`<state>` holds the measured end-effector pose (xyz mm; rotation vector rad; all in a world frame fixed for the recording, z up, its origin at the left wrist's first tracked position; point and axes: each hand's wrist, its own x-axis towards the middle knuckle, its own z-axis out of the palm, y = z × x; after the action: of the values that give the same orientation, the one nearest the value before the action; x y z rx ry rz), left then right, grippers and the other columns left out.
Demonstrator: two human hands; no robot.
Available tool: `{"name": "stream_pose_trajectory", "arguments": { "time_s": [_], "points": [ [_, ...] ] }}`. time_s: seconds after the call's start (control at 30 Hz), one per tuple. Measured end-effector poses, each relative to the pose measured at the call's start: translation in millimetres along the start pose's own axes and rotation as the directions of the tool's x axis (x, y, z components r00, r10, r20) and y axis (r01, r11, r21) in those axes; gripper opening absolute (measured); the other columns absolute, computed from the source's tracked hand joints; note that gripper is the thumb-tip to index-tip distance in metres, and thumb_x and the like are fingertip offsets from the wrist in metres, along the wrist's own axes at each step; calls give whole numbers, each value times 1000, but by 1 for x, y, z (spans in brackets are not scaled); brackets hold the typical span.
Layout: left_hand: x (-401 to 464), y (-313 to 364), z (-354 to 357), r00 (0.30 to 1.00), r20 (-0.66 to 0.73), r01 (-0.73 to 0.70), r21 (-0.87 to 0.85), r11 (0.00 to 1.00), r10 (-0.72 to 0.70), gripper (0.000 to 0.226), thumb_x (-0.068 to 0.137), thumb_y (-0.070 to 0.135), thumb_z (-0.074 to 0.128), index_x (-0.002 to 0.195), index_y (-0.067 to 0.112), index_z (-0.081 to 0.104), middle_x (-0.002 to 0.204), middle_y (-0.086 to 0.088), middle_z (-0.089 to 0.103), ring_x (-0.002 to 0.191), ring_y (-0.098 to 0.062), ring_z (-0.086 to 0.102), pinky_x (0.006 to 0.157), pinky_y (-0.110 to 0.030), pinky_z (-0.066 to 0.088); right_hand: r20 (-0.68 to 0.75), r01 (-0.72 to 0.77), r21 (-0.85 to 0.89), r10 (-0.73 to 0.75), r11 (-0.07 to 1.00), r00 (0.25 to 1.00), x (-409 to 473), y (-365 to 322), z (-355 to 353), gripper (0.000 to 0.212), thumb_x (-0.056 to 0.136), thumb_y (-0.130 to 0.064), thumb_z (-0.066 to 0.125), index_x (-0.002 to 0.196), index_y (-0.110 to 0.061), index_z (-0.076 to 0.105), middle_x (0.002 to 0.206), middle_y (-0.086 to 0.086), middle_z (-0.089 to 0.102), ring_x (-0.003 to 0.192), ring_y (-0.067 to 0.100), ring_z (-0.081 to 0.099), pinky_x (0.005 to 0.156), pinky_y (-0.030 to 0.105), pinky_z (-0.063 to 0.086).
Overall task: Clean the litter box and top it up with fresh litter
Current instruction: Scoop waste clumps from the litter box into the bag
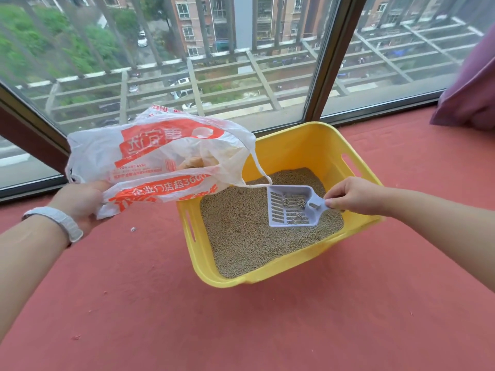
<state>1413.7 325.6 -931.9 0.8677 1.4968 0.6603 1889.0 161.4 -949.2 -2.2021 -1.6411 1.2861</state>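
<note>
A red floor (267,317) runs up to a wide window (187,49) at the far side, with a purple cloth (471,97) at the far right. On the left, the left hand (80,202), with a white band (57,222) on its wrist, grips the edge of a white-and-orange plastic bag (160,156) held above the floor, one bag handle trailing right onto the scoop. Right of it the yellow litter box (294,145), holding tan litter (241,236), sits on the floor, and the right hand (353,195) pinches the handle of a pale slotted scoop (290,206) carrying a few clumps over the litter.
</note>
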Motion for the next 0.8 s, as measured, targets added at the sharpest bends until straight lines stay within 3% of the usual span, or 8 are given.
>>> {"name": "stream_pose_trajectory", "arguments": {
  "time_s": [0.17, 0.27, 0.3, 0.4, 0.47, 0.53, 0.63, 0.8],
  "points": [
    [3, -2, -2, 998, -25, -54, 34, 998, 55, 28, 91, -7, 48, 110, 2, 66, 93, -9, 73, 66, -11, 72, 53, -26, 59, -11, 41, -31, -41, 999, 999, -9, -14, -17, 35, 90, -20, 61, 57, -30, 68, 57, -8, 53, 60, 12, 49, 63, 28, 43],
    [2, -2, -2, 995, -55, -86, 14, 996, 87, 19, 91, 1, 57, 107, 1, 67, 86, -8, 74, 61, -12, 71, 51, -28, 59, 65, 59, -87, -53, 995, 996, -16, -35, -32, 32, 89, -22, 59, 57, -21, 63, 54, -6, 52, 55, 11, 53, 90, 42, 46],
    [1, -1, -3, 995, -46, -92, 1, 996, 92, 18, 90, 2, 58, 106, 1, 68, 87, -9, 75, 62, -13, 71, 53, -29, 60, 75, 70, -89, -64, 994, 995, -18, -43, -36, 28, 87, -26, 59, 61, -18, 64, 55, -5, 53, 53, 10, 54, 91, 43, 46],
    [-4, 2, -2, 994, -45, -98, -10, 995, 98, 12, 88, 0, 61, 95, 3, 70, 93, -13, 72, 62, -16, 71, 55, -32, 60, 47, 107, -89, -103, 990, 994, -23, -74, -47, 21, 88, -28, 61, 74, -19, 72, 58, -3, 57, 56, 12, 56, 68, 35, 45],
    [-8, 4, -3, 993, -65, -95, -26, 995, 93, 12, 87, -1, 61, 95, 3, 69, 93, -15, 71, 60, -18, 71, 53, -32, 60, 34, 133, -117, -130, 984, 991, -23, -96, -51, 20, 88, -33, 59, 81, -19, 72, 61, 4, 59, 59, 16, 55, 59, 37, 43],
    [-11, 5, -5, 993, -70, -99, -44, 994, 95, 18, 86, -1, 62, 102, 3, 69, 95, -17, 72, 62, -20, 71, 54, -33, 60, 4, 165, -126, -166, 978, 986, -19, -119, -50, 21, 88, -37, 59, 82, -22, 72, 65, 11, 62, 59, 17, 55, 60, 42, 48],
    [-15, 7, -8, 992, -70, -104, -31, 994, 102, 24, 87, 1, 63, 111, 3, 67, 101, -18, 72, 63, -21, 72, 50, -31, 57, -68, 180, -123, -189, 976, 980, -10, -152, -39, 24, 89, -33, 58, 75, -17, 69, 60, 8, 61, 53, 15, 56, 63, 35, 49],
    [-23, 11, -11, 994, -61, -97, -66, 993, 93, 29, 88, -3, 62, 116, -1, 64, 104, -21, 71, 61, -22, 71, 51, -35, 59, -132, 158, -232, -192, 960, 972, 17, -209, -11, 26, 88, -33, 54, 74, -16, 68, 70, 13, 71, 51, 21, 63, 61, 35, 56]
  ]
}}
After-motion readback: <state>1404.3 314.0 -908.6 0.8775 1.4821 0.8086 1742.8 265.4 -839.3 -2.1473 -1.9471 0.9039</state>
